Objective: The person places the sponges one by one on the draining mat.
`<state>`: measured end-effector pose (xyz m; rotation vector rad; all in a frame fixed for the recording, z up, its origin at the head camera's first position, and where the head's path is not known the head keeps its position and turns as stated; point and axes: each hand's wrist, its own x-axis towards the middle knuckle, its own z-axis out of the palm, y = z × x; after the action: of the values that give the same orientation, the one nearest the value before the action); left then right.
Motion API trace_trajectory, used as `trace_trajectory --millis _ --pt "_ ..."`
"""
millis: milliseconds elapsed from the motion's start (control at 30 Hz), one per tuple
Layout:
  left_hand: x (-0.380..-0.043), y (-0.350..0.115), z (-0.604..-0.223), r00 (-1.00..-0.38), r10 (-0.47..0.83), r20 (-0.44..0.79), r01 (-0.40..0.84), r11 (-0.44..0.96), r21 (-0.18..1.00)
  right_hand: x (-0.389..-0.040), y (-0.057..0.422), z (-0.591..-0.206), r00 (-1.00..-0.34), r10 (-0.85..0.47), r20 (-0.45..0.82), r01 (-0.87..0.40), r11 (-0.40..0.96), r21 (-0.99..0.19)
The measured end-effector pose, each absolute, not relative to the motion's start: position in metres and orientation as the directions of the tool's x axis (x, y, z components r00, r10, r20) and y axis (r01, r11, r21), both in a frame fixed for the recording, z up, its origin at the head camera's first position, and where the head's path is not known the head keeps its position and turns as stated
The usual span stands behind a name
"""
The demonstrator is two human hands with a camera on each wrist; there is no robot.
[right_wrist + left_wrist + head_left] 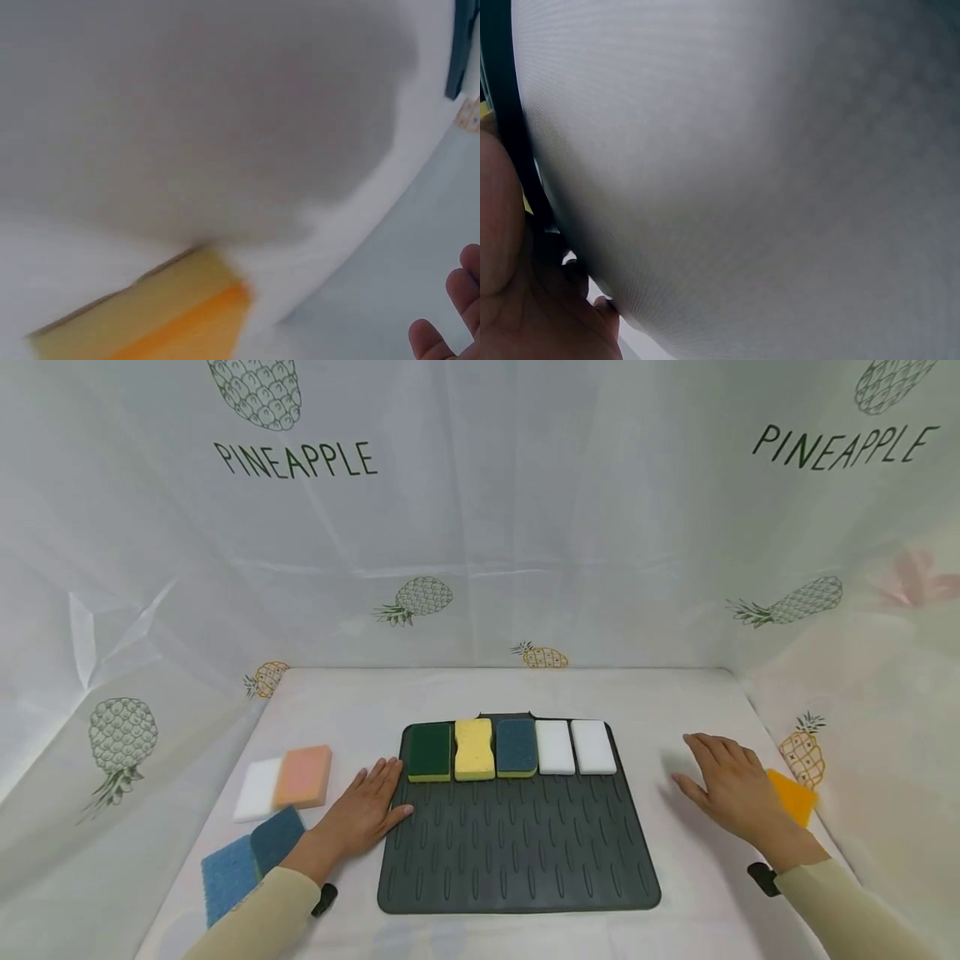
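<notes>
My left hand lies flat along the left edge of a dark grey ribbed mat, fingers straight and thumb over the mat's edge. Along the mat's far side runs a row: a dark green-topped sponge, a wavy yellow sponge, a blue-topped sponge and two white sponges. To the right of the mat my right hand hovers over the table, fingers loosely extended, holding nothing. Partly behind its wrist is an orange sponge, whose yellow side shows in the right wrist view.
Left of the mat, a white sponge lies beside a peach sponge. Nearer, a dark blue pad overlaps a lighter blue one, close to the left forearm. A pineapple-print sheet hangs behind the white table.
</notes>
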<state>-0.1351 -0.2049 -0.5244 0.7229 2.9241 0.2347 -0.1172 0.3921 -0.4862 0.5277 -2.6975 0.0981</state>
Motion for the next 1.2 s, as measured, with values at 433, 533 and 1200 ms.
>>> trace_trajectory --millis 433,533,1200 --pt "-0.136 -0.205 -0.528 -0.881 0.465 -0.085 0.443 0.875 0.195 -0.066 0.459 -0.499 -0.894 -0.226 0.386 -0.238 0.971 0.017" --pt "-0.137 -0.205 -0.527 -0.881 0.467 -0.080 0.445 0.873 0.197 -0.057 0.467 -0.501 -0.921 -0.172 0.350 -0.187 0.982 -0.008" --pt "-0.137 -0.204 -0.523 -0.882 0.463 -0.090 0.438 0.874 0.211 -0.039 0.481 -0.511 -0.948 0.030 0.317 0.007 0.997 -0.074"
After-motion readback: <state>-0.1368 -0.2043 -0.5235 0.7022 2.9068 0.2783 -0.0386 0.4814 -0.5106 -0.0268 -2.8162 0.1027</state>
